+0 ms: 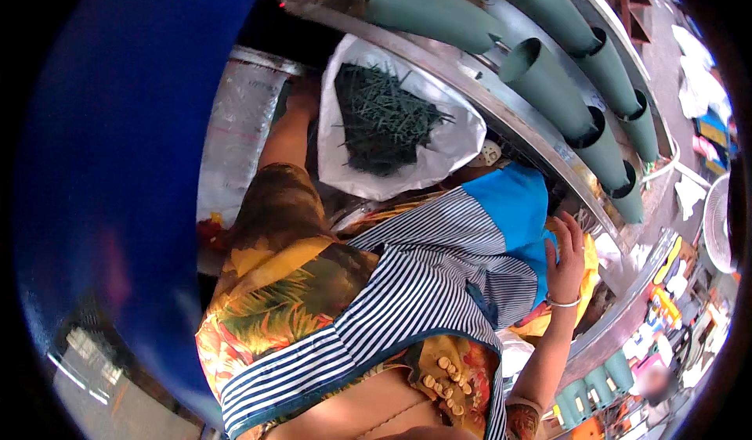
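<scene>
My left hand (302,100) reaches into shadow beside the rim of a white sack (345,158); its fingers are hidden, so I cannot tell what it touches. Inside the sack lies a heap of thin dark green strips (384,115). My right hand (567,261), with a bracelet at the wrist, is raised beside the blue part of my striped apron (509,197). Its fingers are apart and slightly bent, and I see nothing in them. Yellow cloth (587,275) shows just behind that hand.
A metal-edged bench carries several dark green tapered tubes (548,88) above the sack. A large blue surface (125,166) stands on the left. A white fan (717,225) is at the far right, above a cluttered area with more green tubes (599,385).
</scene>
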Demonstrator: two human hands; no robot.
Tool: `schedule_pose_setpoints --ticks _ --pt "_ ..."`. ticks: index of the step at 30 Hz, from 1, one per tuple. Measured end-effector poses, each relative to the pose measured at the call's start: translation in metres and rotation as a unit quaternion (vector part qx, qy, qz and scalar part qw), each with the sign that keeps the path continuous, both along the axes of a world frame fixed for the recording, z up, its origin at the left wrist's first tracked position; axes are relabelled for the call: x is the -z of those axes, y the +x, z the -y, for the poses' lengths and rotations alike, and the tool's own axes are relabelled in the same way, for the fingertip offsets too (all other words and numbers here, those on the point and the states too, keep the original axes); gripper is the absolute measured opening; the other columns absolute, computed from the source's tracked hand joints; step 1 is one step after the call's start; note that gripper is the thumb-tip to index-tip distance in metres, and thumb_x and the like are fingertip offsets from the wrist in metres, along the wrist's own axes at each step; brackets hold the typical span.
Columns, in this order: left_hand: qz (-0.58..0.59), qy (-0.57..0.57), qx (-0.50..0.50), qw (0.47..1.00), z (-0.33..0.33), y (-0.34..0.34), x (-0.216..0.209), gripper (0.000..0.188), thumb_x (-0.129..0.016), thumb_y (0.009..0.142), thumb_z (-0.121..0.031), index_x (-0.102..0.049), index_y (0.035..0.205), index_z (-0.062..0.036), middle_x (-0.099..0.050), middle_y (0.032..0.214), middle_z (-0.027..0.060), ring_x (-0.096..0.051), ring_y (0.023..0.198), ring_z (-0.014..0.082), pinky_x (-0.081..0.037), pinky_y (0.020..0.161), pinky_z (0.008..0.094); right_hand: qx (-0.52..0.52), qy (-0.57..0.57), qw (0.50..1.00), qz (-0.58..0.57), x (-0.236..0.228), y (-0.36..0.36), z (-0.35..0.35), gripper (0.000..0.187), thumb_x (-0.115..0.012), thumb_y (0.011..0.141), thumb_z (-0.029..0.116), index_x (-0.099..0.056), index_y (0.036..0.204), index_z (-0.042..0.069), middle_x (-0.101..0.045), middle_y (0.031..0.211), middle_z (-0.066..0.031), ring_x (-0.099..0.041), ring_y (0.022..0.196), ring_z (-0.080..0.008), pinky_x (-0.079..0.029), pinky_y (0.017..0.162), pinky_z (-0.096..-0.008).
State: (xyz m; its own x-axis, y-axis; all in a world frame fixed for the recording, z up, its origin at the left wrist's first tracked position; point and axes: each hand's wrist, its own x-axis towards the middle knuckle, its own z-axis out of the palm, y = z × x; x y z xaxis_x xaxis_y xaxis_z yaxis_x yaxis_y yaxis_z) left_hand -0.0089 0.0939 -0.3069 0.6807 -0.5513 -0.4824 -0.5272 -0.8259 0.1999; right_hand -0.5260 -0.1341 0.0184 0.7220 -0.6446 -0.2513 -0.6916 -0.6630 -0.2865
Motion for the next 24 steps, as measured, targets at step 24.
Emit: schedule_pose_setpoints --ticks 24 --pt "-0.363 -0.530 -0.466 0.608 -0.031 -0.032 -0.118 0.052 -0.055 0.097 -0.038 -0.052 0.133 -0.0004 -0.058 0.130 0.0121 -0.055 0.118 0.0263 -0.044 0.100 0.0387 -0.173 -0.081 0.963 0.188 0.032 0.171 -0.093 0.049 -0.049 0.085 0.048 -0.058 0.128 0.029 -0.047 0.144 -0.0003 -0.038 0.134 -0.0341 -0.029 0.103 -0.0623"
